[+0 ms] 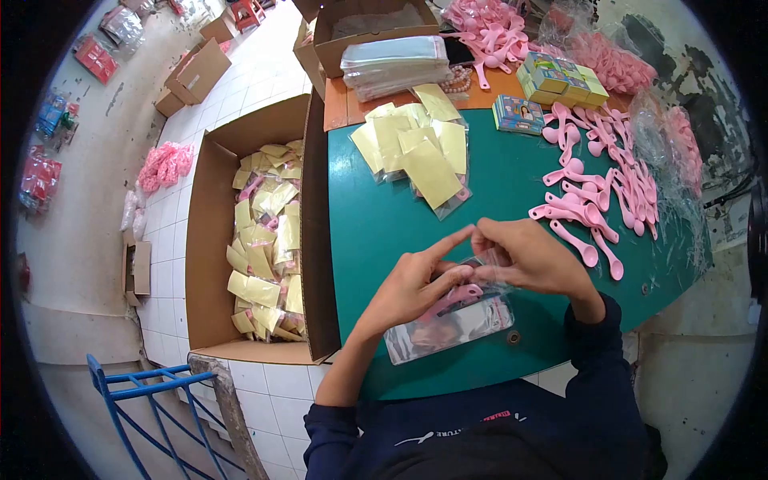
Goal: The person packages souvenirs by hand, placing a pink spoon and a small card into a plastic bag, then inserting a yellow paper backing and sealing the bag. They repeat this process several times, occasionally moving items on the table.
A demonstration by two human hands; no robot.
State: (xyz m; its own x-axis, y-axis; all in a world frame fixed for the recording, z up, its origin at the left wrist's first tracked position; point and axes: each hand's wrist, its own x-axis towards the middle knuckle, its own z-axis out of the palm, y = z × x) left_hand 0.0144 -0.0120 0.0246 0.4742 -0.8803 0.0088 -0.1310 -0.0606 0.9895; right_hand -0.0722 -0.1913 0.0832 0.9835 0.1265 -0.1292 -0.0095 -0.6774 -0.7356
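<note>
Near the front of the green table (372, 232), my left hand (420, 284) and my right hand (524, 252) meet, both closed on a clear plastic bag (492, 260). A pink spoon (460, 296) shows under my left fingers; whether it is inside the bag I cannot tell. Below the hands lies a stack of clear bags (448, 332). Loose pink spoons (576, 244) are spread to the right of my right hand. Farther back are packed bags with yellow cards (432, 172).
On the left stands a large cardboard box (200, 248) holding many yellow packets. Small printed boxes (520, 114), a stack of plastic sleeves (396, 60) and an open carton (376, 28) sit at the back. A blue metal frame (152, 388) is at lower left.
</note>
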